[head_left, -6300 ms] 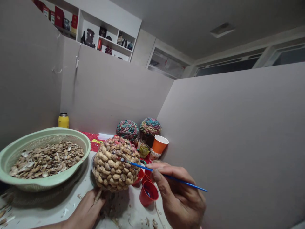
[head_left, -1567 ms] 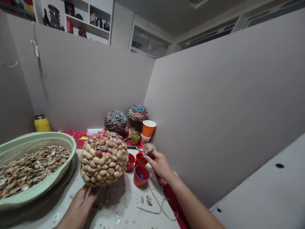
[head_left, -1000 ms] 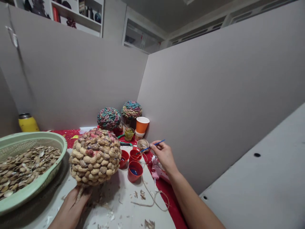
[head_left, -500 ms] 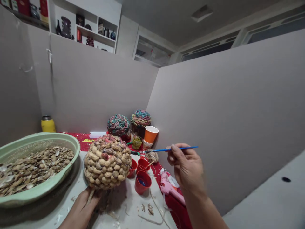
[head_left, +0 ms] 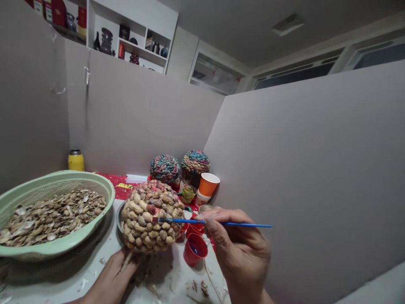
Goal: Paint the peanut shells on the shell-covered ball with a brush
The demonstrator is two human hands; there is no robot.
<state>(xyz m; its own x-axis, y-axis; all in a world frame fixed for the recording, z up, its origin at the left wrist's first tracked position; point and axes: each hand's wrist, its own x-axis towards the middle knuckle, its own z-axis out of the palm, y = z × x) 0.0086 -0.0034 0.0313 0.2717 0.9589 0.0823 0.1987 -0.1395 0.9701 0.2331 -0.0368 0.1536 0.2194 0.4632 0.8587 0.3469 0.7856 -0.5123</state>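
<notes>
A dome of peanut shells (head_left: 150, 230), tan with red-painted patches on top, rises in front of me. My left hand (head_left: 122, 268) is wrapped round the stem beneath it. Between the thumb and fingers of my right hand (head_left: 240, 245) lies a blue paintbrush (head_left: 190, 221), held nearly level, its reddish bristles at the front of the shells; whether they touch I cannot tell. Just right of the dome stands a red cup (head_left: 195, 250) with dark blue liquid inside. More red cups behind it are partly hidden by the brush and my right hand.
On the left, a green basket (head_left: 109, 192) holds many loose shells. Two painted shell domes (head_left: 165, 168) stand at the back beside an orange paper cup (head_left: 209, 183) and a cup of yellow-green paint (head_left: 188, 194). A yellow jar (head_left: 76, 161) is at the back left. Grey panels (head_left: 300, 160) enclose the table.
My right hand has brought the brush left and down, from beyond the cups to the front of the dome. My left hand still holds the stem. The whole view has shifted slightly.
</notes>
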